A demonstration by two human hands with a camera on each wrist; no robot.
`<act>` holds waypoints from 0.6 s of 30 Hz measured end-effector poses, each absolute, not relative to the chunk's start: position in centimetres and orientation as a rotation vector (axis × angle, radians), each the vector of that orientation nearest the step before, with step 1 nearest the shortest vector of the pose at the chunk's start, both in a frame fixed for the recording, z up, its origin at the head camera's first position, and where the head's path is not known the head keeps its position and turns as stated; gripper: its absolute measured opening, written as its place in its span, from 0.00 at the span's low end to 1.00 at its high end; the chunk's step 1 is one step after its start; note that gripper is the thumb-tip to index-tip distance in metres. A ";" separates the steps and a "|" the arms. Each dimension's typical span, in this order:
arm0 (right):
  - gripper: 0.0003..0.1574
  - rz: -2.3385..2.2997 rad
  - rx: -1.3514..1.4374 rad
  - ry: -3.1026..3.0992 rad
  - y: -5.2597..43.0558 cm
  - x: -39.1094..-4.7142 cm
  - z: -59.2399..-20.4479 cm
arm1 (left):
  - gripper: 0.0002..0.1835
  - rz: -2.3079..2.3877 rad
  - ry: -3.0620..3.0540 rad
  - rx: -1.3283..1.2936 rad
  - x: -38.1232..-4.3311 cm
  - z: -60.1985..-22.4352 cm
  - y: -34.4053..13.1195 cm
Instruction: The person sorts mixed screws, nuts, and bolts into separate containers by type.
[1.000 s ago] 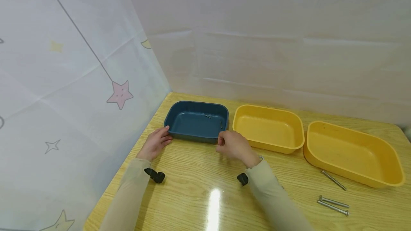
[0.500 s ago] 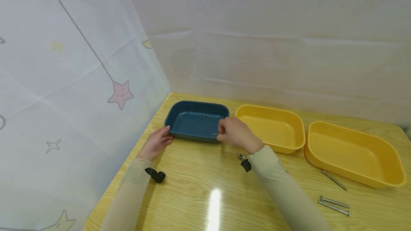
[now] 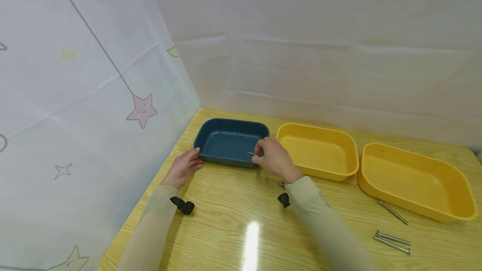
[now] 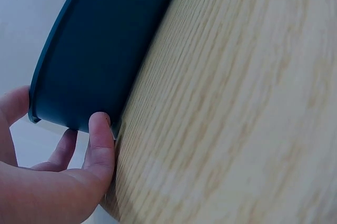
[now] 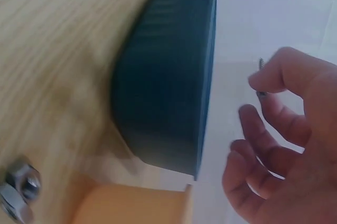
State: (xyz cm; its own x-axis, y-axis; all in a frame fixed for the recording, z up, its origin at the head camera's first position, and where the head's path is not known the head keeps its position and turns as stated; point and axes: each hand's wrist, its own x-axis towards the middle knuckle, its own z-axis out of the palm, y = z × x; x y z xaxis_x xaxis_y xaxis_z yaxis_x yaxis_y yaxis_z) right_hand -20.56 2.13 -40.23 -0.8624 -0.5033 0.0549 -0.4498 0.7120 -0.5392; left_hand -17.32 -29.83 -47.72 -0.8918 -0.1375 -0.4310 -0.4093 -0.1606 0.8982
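Observation:
My left hand (image 3: pixel 182 168) holds the near left corner of the blue tray (image 3: pixel 226 161), its fingertips against the rim and outer wall. My right hand (image 3: pixel 276 158) is over the tray's near right corner and pinches a small thin screw (image 3: pixel 250 152) between thumb and index finger. In the right wrist view, the screw's threaded end (image 5: pixel 261 63) sticks out past the fingertips, and the other fingers curl loosely. Another small screw (image 3: pixel 245 136) lies inside the tray toward the back; the right hand hides part of the tray's right side.
Two yellow trays, one in the middle (image 3: pixel 316 156) and one at the right (image 3: pixel 414 179), stand beside the blue one. Hex nuts (image 5: pixel 23 182) lie on the wooden table (image 3: pixel 218 229) near my right wrist. Long bolts (image 3: pixel 393 212) lie at the right. Cloth walls (image 3: pixel 286 70) stand behind and left.
My right hand has risen from in front of the blue tray to over its near right corner, bringing the screw above the tray. The left hand stays at its corner.

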 end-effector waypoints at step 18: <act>0.05 -1.033 -0.649 2.836 1.3 -20.4 -42.7 | 0.40 2.175 1.897 -0.631 -17.4 -48.0 -29.9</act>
